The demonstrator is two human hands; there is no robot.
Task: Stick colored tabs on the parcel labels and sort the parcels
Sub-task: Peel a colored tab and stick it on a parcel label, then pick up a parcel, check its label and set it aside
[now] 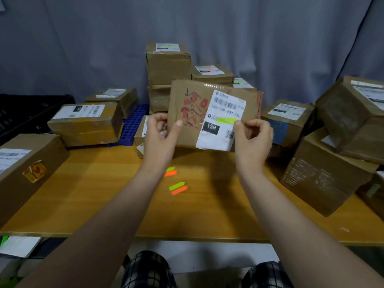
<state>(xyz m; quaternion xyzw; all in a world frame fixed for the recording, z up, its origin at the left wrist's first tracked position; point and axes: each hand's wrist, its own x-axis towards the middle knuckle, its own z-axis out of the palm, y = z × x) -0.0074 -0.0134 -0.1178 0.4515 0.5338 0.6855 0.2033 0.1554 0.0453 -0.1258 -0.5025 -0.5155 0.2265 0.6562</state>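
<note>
Plaid-trousered knees (145,271) sit at the bottom edge, cut off by the frame, under the near rim of the wooden table (93,194). At far left a long cardboard box (31,183) runs out of view; its white label (10,159) is cropped and too blurred to read, and a crumpled yellowish sticker (34,171) sits on its side. Behind it, a taped box (85,123) rests on a blue perforated rack (135,121), its label print unreadable. The left hand (161,132) grips the lower left edge of the parcel (193,134), thumb on the front and the fingers curled out of sight behind. The parcel is held up off the table in the middle, tilted to face the camera, and hides most of the boxes behind it. Red scribbles crossed by a blue pen line cover its left half; I cannot make them out. Its parcel label (216,138) shows a blurred barcode, a row of digits ending roughly in 403 210, and "15H" in white on black. A green tab (226,120) is stuck across the label. Below, loose tabs (176,185), green and orange, lie in two pairs on the table. Above the parcel rises a stack of boxes (168,65), the top label bearing a green strip. The right hand (252,138) pinches the right edge, thumb pressed on the label just under the tab, fingers hidden behind. Farther right, piled boxes (324,175) lean on each other, partly cropped.
</note>
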